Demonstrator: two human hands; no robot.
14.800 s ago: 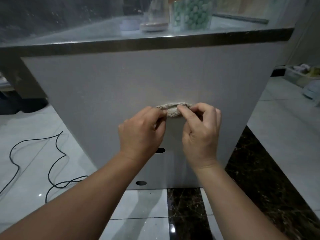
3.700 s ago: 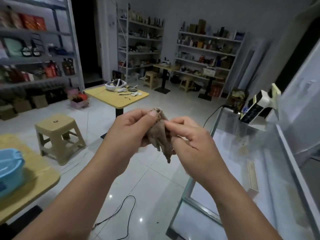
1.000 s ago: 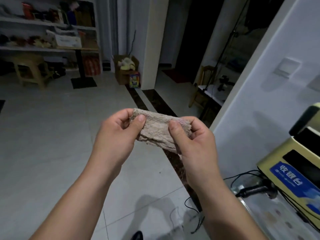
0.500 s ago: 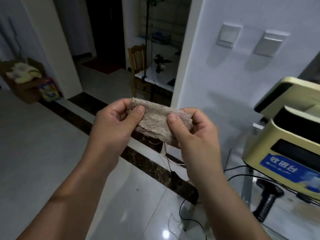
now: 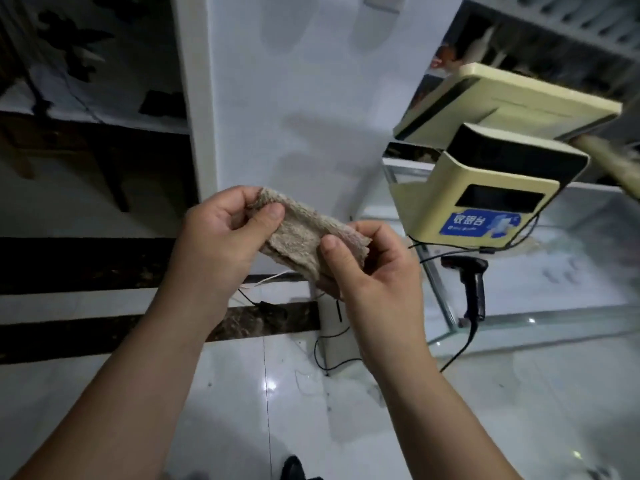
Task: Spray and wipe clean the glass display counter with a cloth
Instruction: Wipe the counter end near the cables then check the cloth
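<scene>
Head view. Gripping a folded beige cloth (image 5: 304, 244) at both ends: left hand (image 5: 221, 244) pinching the upper end under the thumb (image 5: 268, 214), right hand (image 5: 374, 271) pinching the lower end, thumb (image 5: 334, 251) on top and fingers curled beneath. Stretched between the two grips and sloping down toward the right one, most likely to flatten or refold it into a fresh wiping face. Held in mid-air, touching nothing but the hands.

Just right of the right-hand grip and a little beyond: the corner of the glass display counter (image 5: 571, 271), the surface to be cleaned, well apart from the cloth and not yet wiped from this position. Standing on the glass above and right of the grip, a cream cash terminal (image 5: 485, 195) with a blue label, screen tilted back. Below it, upright near the counter's front edge, a black handheld scanner (image 5: 472, 289), cable trailing over the edge toward the floor (image 5: 311, 427). Probably parked at this end for the sake of the cables; would need wiping around or lifting aside.

Behind the grip, a white wall column (image 5: 294, 98). Beneath it, glossy pale tiles crossed by dark marble bands, with loose cables lying near the column's foot.

No spray bottle anywhere in shot, so impossible to say whether spraying is done. By appearance, a pause to ready the cloth, with the counter within reach on the right. Chief hazards ahead: snagging the cables, nudging the terminal.
</scene>
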